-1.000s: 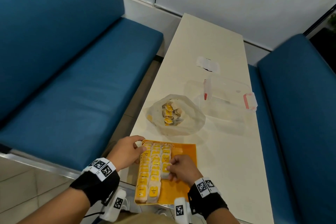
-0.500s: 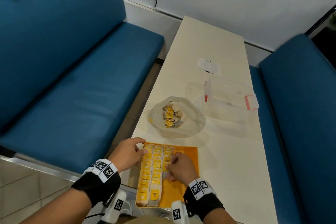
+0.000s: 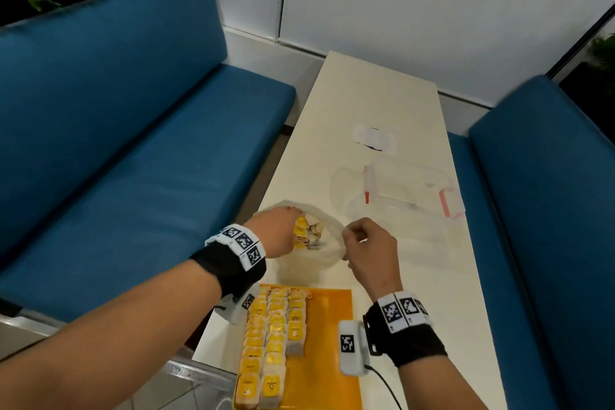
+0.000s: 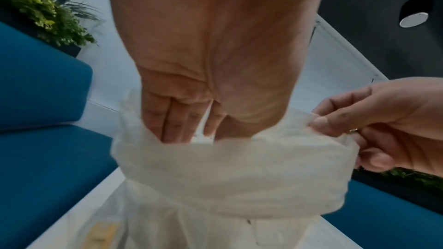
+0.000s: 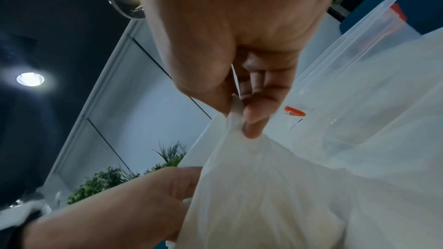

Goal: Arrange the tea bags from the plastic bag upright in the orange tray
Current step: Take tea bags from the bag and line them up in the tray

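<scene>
Right-hand (image 3: 369,245) grip on upward-gaping plastic bag (image 3: 327,253)

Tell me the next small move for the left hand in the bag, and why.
Probably close the left hand on one tea bag and lift it out. Its fingers already reach into the bag, the right hand pinches the rim open, and the tray has room on its right side.

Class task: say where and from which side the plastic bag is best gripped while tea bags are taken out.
Probably the bag's loose rim, pinched from the right, as the right hand does. The film is limp, so pulling the rim sideways holds the mouth open for the left hand reaching in from the left.
</scene>
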